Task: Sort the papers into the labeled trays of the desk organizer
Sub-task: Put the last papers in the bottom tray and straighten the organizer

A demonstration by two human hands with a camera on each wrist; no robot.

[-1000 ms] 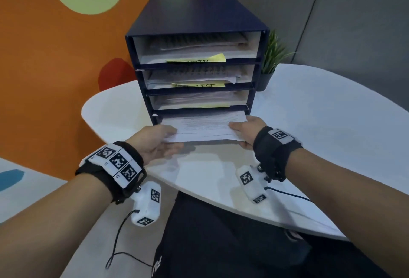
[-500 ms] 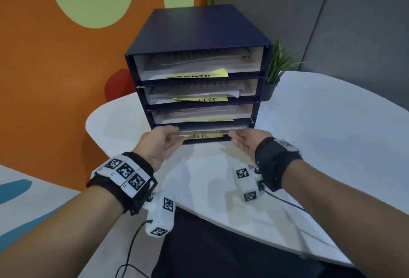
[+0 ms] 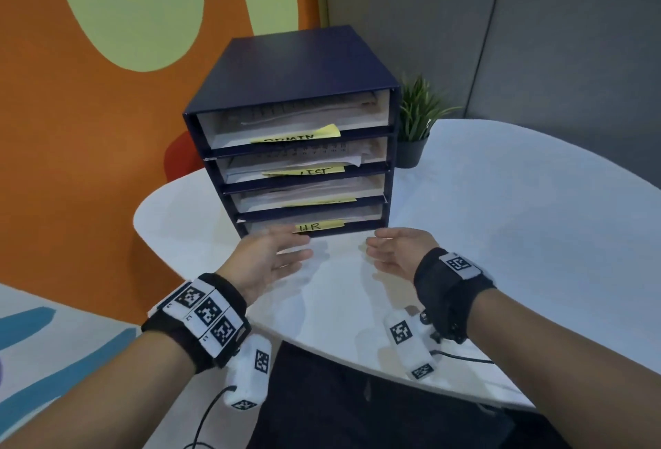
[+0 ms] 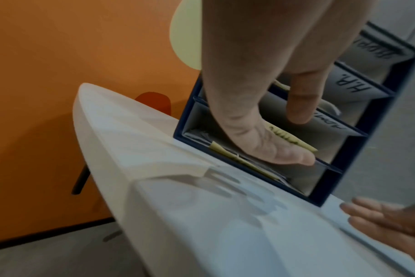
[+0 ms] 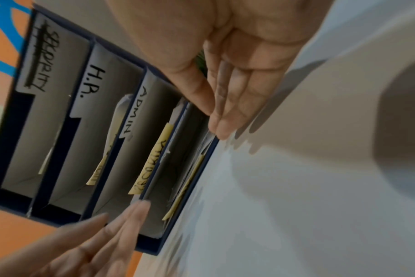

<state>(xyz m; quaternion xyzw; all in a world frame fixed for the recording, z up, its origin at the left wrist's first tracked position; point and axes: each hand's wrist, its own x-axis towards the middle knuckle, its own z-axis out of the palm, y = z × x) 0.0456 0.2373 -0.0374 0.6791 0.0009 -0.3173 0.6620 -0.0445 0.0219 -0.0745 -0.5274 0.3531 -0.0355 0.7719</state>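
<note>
A dark blue desk organizer [image 3: 297, 65] with several stacked trays stands on the white table [image 3: 500, 219]. Every tray holds papers [image 3: 314, 110] and carries a yellow sticky label [image 3: 319, 225]; the lowest one reads HR. My left hand [image 3: 275, 252] hovers with straight fingers just in front of the bottom tray's left side. My right hand [image 3: 388, 246] is held the same way at the right side. Both hands hold nothing. In the wrist views the left hand [image 4: 280, 150] and right hand [image 5: 225, 105] reach toward the organizer [image 4: 320, 196] [image 5: 59, 131] front.
A small potted plant [image 3: 416, 119] stands right behind the organizer. An orange and green wall [image 3: 89, 90] is to the left, a grey wall behind. The table's front edge curves close to my body.
The paper stack I held with both hands went fully into the bottom HR tray. Both hands let go and drew back a little from the tray front.
</note>
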